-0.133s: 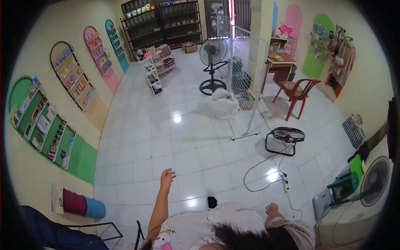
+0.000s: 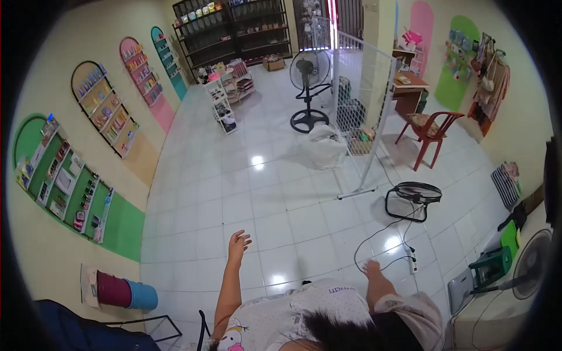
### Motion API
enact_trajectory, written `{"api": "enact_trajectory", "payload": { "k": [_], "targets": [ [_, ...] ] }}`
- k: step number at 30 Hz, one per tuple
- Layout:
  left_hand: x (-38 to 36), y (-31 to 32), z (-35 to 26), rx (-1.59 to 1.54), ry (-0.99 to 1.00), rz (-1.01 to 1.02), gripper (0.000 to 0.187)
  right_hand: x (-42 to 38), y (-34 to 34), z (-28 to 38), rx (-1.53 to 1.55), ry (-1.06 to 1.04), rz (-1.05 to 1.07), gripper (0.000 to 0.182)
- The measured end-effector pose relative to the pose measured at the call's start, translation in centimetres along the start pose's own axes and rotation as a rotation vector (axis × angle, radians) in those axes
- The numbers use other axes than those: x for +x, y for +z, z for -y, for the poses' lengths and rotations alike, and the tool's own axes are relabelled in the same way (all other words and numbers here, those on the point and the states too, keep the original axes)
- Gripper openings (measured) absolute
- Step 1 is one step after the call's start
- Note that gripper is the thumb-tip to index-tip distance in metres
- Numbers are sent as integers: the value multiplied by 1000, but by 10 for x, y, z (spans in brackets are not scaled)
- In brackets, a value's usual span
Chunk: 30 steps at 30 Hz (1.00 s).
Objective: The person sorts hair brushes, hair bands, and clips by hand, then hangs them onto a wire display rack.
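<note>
My left hand [image 2: 239, 241] is stretched out in front of me at the lower middle, above the tiled floor. Its fingers are loosely apart and hold nothing. Nothing is within its touch. My right hand does not show. A bare foot [image 2: 372, 269] of mine is stepped forward on the right, below patterned shorts [image 2: 404, 307]. Only the top edge of a small black thing [image 2: 306, 282] shows past my white printed shirt [image 2: 281, 310].
A floor fan [image 2: 414, 193] and its cable to a power strip [image 2: 413, 261] lie ahead right. A wire mesh stand [image 2: 363, 99], white sack [image 2: 324, 147], standing fan [image 2: 308, 88] and red chair [image 2: 430, 131] are farther off. Maroon [image 2: 113, 288] and blue bins [image 2: 142, 296] line the left.
My foot has come farther forward on the right. The room has shifted slightly right in view. The small black thing is now mostly hidden by my shirt.
</note>
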<state>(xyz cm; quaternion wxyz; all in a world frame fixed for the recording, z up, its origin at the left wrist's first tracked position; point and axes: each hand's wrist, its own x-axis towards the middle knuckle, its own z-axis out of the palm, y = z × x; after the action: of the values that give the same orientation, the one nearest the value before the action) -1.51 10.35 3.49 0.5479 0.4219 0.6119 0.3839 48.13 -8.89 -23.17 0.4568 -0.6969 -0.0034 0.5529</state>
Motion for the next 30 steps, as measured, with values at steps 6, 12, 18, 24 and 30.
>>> {"api": "enact_trajectory", "payload": {
  "k": [6, 12, 18, 24, 30],
  "targets": [
    [70, -29, -4, -45, -96, -74, 36, 19, 257, 131, -100, -200, 408, 27],
    [198, -54, -1, -62, -138, -88, 35, -21, 418, 273, -68, -312, 418, 28],
    [344, -40, -71, 10, -137, 80, 33, 35, 470, 361, -14, -337, 255, 28],
    [496, -4, -132, 181, -67, 237, 33, 81, 473, 378, 120, -287, 36, 28],
    [605, 79, -181, 272, -54, 488, 33, 141, 413, 303, 174, 10, -193, 30]
  ]
}}
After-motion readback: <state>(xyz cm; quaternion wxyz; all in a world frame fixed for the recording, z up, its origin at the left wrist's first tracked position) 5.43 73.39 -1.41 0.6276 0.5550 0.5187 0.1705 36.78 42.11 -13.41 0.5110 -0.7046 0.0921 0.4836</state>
